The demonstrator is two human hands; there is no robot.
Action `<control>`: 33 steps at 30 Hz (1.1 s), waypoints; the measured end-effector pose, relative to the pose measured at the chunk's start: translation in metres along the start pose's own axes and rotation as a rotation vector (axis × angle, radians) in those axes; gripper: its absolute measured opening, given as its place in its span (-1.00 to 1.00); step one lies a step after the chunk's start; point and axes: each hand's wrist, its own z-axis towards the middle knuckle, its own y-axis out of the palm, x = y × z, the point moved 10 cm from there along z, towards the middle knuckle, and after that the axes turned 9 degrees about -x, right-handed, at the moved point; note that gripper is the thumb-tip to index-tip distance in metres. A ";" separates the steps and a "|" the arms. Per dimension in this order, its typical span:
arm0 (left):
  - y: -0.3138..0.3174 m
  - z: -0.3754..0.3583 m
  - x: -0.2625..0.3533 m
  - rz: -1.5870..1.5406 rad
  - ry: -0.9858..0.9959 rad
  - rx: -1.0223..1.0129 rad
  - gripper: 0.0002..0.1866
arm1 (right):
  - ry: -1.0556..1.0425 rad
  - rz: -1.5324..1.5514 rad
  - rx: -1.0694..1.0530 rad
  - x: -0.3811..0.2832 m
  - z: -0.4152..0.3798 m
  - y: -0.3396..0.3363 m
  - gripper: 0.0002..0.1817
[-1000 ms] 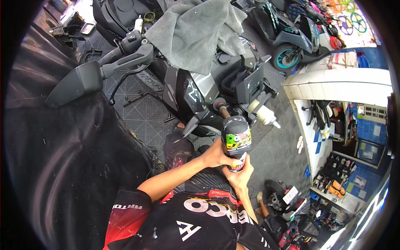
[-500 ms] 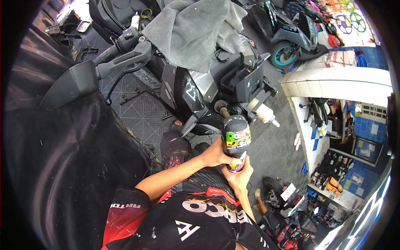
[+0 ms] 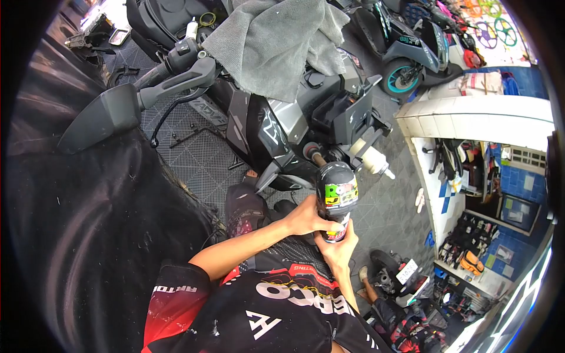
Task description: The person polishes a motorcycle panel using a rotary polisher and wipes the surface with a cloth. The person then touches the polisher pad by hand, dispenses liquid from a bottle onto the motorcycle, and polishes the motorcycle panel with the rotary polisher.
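Note:
Both of my hands are wrapped round one black cylindrical part with bright stickers [image 3: 339, 191], which looks like a motorcycle shock absorber or fork end. My left hand [image 3: 308, 219] grips its lower end from the left. On the other side, my right hand [image 3: 340, 247] holds the same lower end. The part's far end reaches toward a reddish round piece [image 3: 312, 150] at the front of a black and grey motorcycle [image 3: 253, 126]. A white bottle-like container [image 3: 375, 160] sits just right of that end.
A grey towel [image 3: 271, 44] drapes over the motorcycle. Its mirror [image 3: 103, 117] juts out at left above a black cover [image 3: 88, 235]. A scooter with a teal-rimmed wheel [image 3: 402, 77] stands at upper right. Another person's leg [image 3: 369, 288] shows at lower right near a motorcycle.
The stickered part has turned slightly in my hands, and its upper end sits a little further right. Both hands keep their hold in nearly the same place.

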 end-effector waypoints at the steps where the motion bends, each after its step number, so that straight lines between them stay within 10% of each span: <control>1: -0.001 -0.001 0.001 -0.008 0.003 0.010 -0.11 | 0.006 -0.008 0.005 0.001 -0.001 -0.001 -0.39; 15: 0.002 0.002 0.013 0.021 0.091 0.061 -0.48 | 0.038 0.081 -0.006 0.010 -0.001 -0.002 -0.42; 33: -0.001 -0.004 0.038 0.181 0.099 0.121 -0.49 | 0.028 0.173 -0.043 -0.004 0.003 0.005 -0.43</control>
